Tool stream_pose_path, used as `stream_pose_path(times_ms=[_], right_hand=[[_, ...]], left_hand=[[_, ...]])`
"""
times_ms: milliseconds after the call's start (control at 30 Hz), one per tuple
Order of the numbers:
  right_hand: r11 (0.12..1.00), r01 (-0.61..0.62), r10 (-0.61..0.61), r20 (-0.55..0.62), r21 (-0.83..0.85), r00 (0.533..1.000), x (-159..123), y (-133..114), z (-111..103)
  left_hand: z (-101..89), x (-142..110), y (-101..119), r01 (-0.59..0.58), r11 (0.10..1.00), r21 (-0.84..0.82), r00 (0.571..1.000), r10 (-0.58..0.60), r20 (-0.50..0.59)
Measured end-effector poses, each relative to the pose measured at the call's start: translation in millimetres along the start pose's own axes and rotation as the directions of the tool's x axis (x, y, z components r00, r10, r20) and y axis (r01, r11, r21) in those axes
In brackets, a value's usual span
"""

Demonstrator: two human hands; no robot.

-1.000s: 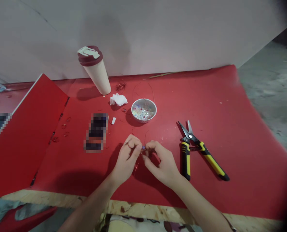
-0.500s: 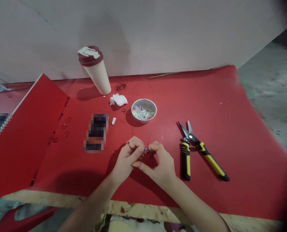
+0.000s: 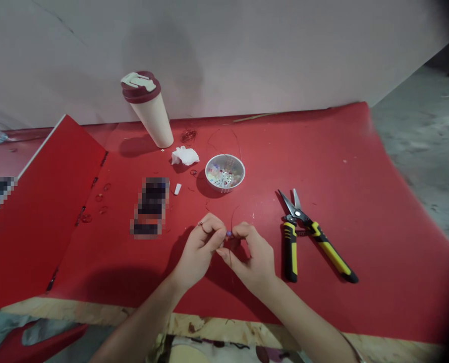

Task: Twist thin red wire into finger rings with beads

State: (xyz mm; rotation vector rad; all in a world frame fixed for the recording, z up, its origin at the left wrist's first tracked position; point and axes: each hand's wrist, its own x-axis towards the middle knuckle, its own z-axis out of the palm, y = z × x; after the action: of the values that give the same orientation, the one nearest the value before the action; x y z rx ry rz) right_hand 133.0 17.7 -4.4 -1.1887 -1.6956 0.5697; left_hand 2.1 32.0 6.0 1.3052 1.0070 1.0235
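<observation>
My left hand (image 3: 203, 247) is closed in a pinch on a small purple bead (image 3: 229, 233), which shows at its fingertips. A ring sits on one of its fingers. My right hand (image 3: 253, 254) is curled close on the other side, its index finger against the bead and its thumb lower down, close to the left fingers. Thin dark red wire (image 3: 232, 217) rises from beside the bead, and a strand also hangs over the right thumb. The fingers partly hide where the wire is gripped. Beyond the hands stands a perforated metal bowl (image 3: 225, 188) holding small pale beads (image 3: 219, 176).
Yellow-black snips (image 3: 298, 214) lie with their blades apart to the right. Leftward are a blurred-out dark object (image 3: 151, 206), a white piece (image 3: 177, 189), crumpled tissue (image 3: 185, 156), tangled wire (image 3: 188, 135), wire rings (image 3: 99, 197), a lidded cup (image 3: 152, 121) and a red folder-like board (image 3: 35, 212).
My right thumb has shifted slightly up and right, toward the bead. A wire strand now hangs across that thumb. The left hand keeps its pinch almost unmoved.
</observation>
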Motion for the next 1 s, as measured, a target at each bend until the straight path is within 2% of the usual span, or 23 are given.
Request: stream_pose_path(times_ms=[667, 1000], right_hand=[[0.992, -0.082, 0.075, 0.077, 0.091, 0.994, 1.9, 0.8, -2.5], [0.992, -0.06, 0.05, 0.09, 0.113, 0.995, 1.4, 1.4, -3.6]], left_hand=[[-2.0, 0.4, -1.8, -0.021, 0.993, 0.119, 0.999, 0.024, -0.021], [-2.0, 1.5, 0.4, -0.068, 0.988, 0.142, 0.997, 0.073, -0.027]])
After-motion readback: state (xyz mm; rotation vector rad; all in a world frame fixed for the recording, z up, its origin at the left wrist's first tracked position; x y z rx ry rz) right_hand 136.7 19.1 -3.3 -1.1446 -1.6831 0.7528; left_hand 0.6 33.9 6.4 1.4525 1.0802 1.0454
